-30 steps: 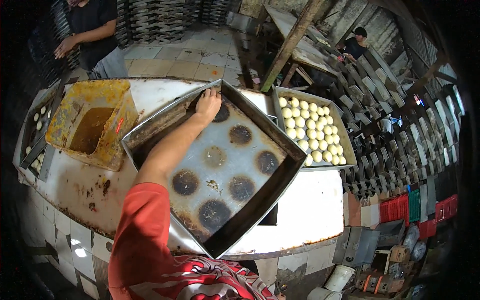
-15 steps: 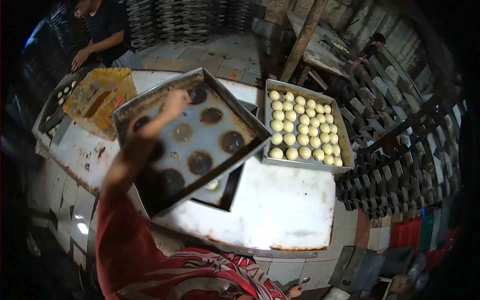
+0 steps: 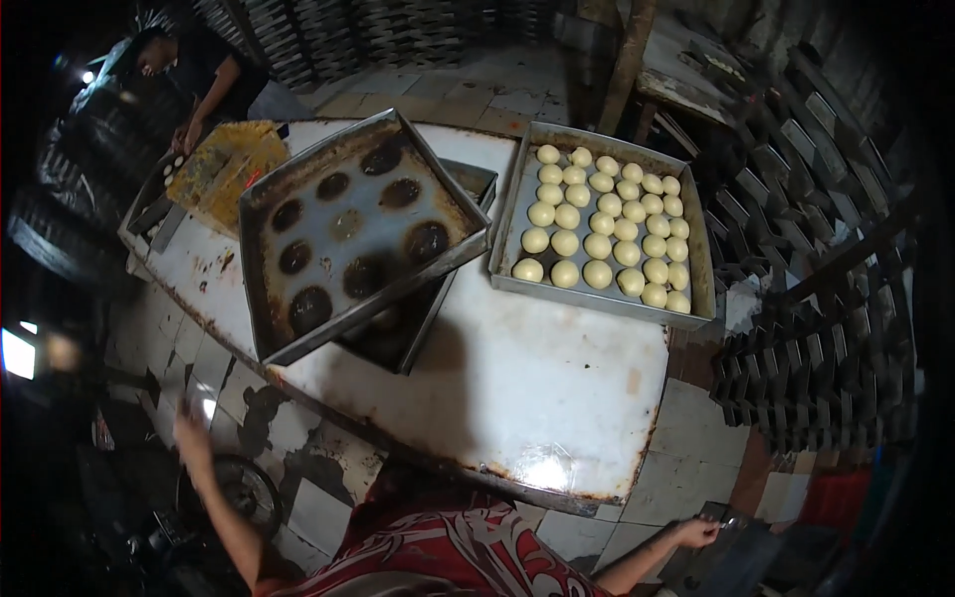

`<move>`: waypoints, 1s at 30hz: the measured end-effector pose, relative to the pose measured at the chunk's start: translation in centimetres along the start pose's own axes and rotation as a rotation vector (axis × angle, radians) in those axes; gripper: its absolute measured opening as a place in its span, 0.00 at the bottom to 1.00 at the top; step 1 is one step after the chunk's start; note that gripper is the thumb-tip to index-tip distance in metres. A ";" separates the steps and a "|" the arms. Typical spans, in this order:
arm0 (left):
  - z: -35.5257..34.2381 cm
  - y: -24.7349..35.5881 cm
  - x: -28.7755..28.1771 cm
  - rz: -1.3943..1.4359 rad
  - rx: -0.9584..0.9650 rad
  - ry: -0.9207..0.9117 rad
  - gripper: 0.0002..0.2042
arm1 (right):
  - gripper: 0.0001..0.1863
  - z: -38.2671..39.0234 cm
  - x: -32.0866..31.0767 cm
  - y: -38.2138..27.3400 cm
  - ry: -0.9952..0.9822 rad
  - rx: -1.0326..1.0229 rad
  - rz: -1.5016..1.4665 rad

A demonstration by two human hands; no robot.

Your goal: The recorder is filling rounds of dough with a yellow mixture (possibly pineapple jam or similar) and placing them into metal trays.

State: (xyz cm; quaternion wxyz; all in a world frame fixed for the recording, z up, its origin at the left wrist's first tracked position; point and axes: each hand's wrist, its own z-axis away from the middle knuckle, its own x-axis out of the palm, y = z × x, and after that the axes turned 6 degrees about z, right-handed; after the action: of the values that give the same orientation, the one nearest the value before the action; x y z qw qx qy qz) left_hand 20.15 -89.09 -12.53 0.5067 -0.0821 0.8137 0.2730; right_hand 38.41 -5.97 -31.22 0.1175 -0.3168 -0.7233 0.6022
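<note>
My left hand (image 3: 191, 430) is off the near-left side of the table, over the floor. It holds no visible thing, and its fingers are smeared by motion. Low on the right, my right hand (image 3: 698, 532) is closed on a small shiny metal thing (image 3: 731, 521) whose kind I cannot make out. On the table, a square metal tray (image 3: 328, 261) with dark round stains lies askew across another tray (image 3: 423, 328), which it mostly covers. To their right stands a tray (image 3: 597, 301) with rows of pale, round dough balls (image 3: 597, 247).
A white table (image 3: 527, 388) with rusty edges bears the trays. At its far left is a yellow, stained box (image 3: 227, 174), with a co-worker (image 3: 214, 75) behind it. Stacked metal trays (image 3: 816, 368) rise on the right. A wheel (image 3: 234, 497) stands at lower left.
My left hand has drawn back from above the stained tray to beyond the table's near-left side. My right hand has moved right and up, still with the small metal thing. The view has shifted.
</note>
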 end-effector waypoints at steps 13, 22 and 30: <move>3.4 54.7 28.1 -0.087 0.859 -1.024 0.15 | 0.06 16.6 -1.6 -18.3 -0.759 -0.067 -0.620; 2.9 46.4 17.9 1.863 -0.041 -1.553 0.19 | 0.05 16.2 -10.5 -15.6 -0.706 0.071 -0.352; 12.4 12.8 7.1 2.068 -0.500 -1.390 0.17 | 0.04 40.1 -17.5 -25.6 -1.391 -0.164 -0.645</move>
State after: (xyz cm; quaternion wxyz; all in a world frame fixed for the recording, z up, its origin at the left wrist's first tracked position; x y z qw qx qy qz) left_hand 21.21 -70.82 -18.30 0.3474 0.6555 -0.0117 0.6704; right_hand 21.72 -50.30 -13.24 -0.2184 0.3535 -0.7297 0.5431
